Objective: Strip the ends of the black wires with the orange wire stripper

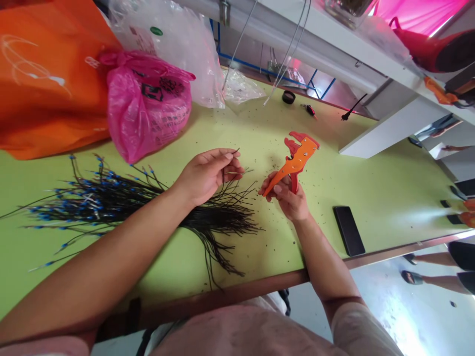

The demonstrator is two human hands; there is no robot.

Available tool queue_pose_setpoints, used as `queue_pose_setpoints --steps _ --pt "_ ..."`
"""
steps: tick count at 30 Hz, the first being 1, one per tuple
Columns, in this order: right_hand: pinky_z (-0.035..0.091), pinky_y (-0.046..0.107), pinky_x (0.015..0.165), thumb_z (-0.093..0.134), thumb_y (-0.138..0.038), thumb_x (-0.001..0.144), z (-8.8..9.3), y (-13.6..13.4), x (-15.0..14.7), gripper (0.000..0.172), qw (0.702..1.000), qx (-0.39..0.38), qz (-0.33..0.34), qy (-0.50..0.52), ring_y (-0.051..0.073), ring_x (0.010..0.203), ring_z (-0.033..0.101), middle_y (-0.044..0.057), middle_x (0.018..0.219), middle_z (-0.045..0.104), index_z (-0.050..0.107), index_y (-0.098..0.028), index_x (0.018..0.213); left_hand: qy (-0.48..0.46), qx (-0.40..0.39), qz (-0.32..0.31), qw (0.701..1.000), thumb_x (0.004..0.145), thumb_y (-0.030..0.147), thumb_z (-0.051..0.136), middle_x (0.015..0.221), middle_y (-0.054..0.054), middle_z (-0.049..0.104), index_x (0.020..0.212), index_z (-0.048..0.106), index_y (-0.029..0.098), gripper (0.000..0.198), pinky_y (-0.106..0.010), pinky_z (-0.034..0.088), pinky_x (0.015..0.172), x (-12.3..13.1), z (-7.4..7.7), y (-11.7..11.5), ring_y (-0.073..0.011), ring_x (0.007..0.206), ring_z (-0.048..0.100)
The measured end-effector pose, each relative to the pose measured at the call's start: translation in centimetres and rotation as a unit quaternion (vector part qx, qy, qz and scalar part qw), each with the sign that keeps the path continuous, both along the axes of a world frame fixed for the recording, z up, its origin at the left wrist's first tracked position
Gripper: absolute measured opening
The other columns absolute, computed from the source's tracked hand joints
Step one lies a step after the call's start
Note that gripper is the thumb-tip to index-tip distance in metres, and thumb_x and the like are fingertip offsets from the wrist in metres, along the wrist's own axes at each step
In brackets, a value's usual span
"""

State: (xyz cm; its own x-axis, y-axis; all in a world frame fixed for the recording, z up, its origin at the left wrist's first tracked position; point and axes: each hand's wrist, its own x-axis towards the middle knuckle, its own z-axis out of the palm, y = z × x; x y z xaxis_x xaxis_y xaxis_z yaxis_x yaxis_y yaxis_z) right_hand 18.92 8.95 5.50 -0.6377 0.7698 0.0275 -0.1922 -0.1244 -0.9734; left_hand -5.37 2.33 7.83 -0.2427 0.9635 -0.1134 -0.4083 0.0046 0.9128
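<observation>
My left hand [211, 175] pinches a thin black wire [237, 150] between thumb and forefinger, its tip poking up past them. Below that wrist lies a large bundle of black wires [222, 217], with blue fittings [89, 198] along their left ends and loose ends fanned out at the right. My right hand [285, 193] is closed round the handles of an orange and red wire stripper [297, 155]. Its red jaws point up and away, apart from the wire. The two hands are a short way from each other above the table.
On the green table [393, 193], a black phone [349, 230] lies to the right. Behind are a pink bag [152, 109], an orange bag [52, 74], a black ring [288, 97] and a plug [347, 115]. A white shelf support [371, 128] stands at back right. Another person's legs [438, 269] show at right.
</observation>
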Motion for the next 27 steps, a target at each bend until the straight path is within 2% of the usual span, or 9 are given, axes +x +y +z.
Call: queue_pose_setpoints --steps 3,6,9,15,20,22,24,27 --pt "0.057 0.031 0.066 0.097 -0.058 0.081 0.1 -0.2 -0.2 0.053 1.000 0.004 0.013 -0.002 0.023 0.091 0.083 0.005 0.102 0.081 0.072 -0.025 0.114 0.068 -0.002 0.018 0.998 0.090 0.040 0.083 0.089 -0.005 0.078 0.116 0.068 0.018 0.037 -0.039 0.063 0.079 -0.1 -0.6 0.1 -0.0201 0.076 0.075" --pt "0.058 0.031 0.065 0.097 -0.057 0.083 -0.2 -0.5 -0.4 0.051 0.999 0.028 0.002 -0.015 0.022 0.090 0.082 0.005 0.102 0.081 0.072 -0.025 0.113 0.105 0.006 0.024 0.994 0.093 0.043 0.081 0.096 -0.009 0.083 0.125 0.065 0.018 0.044 -0.040 0.065 0.082 0.2 -0.8 0.1 -0.0210 0.079 0.079" --pt "0.060 0.031 0.068 0.096 -0.057 0.086 -0.5 -0.9 -0.7 0.049 0.996 0.064 -0.041 -0.054 0.021 0.093 0.081 0.007 0.108 0.083 0.072 -0.025 0.113 0.081 0.004 0.016 0.997 0.096 0.043 0.080 0.105 -0.013 0.086 0.126 0.063 0.017 0.043 -0.045 0.067 0.090 0.8 -0.9 -0.2 -0.0254 0.093 0.084" --pt "0.066 0.039 0.086 0.087 -0.055 0.094 -1.4 -2.1 -1.6 0.039 0.981 0.138 -0.091 -0.105 0.021 0.100 0.078 0.009 0.117 0.083 0.074 -0.024 0.112 0.033 0.006 -0.019 0.999 0.094 0.051 0.085 0.116 -0.018 0.087 0.125 0.062 0.018 0.050 -0.055 0.067 0.103 2.5 -2.0 -0.8 -0.0340 0.120 0.084" --pt "0.064 0.038 0.082 0.083 -0.050 0.096 -2.1 -2.8 -2.2 0.031 0.970 0.177 -0.085 -0.141 0.022 0.099 0.076 0.008 0.112 0.082 0.074 -0.025 0.110 0.032 0.004 -0.035 0.999 0.090 0.057 0.087 0.112 -0.016 0.087 0.128 0.062 0.018 0.060 -0.055 0.066 0.106 3.4 -2.7 -1.0 -0.0347 0.120 0.083" --pt "0.065 0.039 0.085 0.084 -0.050 0.096 -2.2 -2.6 -2.2 0.033 0.971 0.166 -0.093 -0.143 0.021 0.095 0.075 0.008 0.110 0.082 0.074 -0.024 0.112 0.077 0.007 -0.049 0.996 0.094 0.061 0.081 0.111 -0.015 0.087 0.132 0.061 0.019 0.060 -0.052 0.066 0.102 3.2 -2.8 -1.0 -0.0328 0.111 0.085" --pt "0.066 0.042 0.089 0.086 -0.053 0.094 -2.4 -2.1 -2.0 0.038 0.972 0.147 -0.112 -0.143 0.021 0.093 0.075 0.008 0.109 0.082 0.074 -0.023 0.115 0.169 0.007 -0.054 0.984 0.100 0.060 0.072 0.113 -0.015 0.086 0.142 0.058 0.020 0.060 -0.047 0.065 0.097 2.5 -2.8 -0.8 -0.0299 0.102 0.085" --pt "0.068 0.045 0.093 0.089 -0.058 0.090 -2.2 -1.0 -1.6 0.046 0.971 0.121 -0.158 -0.131 0.022 0.095 0.077 0.008 0.108 0.082 0.073 -0.023 0.115 0.351 -0.014 -0.026 0.936 0.106 0.051 0.061 0.119 -0.014 0.086 0.160 0.048 0.020 0.064 -0.043 0.062 0.092 0.2 -3.1 -0.1 -0.0277 0.097 0.084"
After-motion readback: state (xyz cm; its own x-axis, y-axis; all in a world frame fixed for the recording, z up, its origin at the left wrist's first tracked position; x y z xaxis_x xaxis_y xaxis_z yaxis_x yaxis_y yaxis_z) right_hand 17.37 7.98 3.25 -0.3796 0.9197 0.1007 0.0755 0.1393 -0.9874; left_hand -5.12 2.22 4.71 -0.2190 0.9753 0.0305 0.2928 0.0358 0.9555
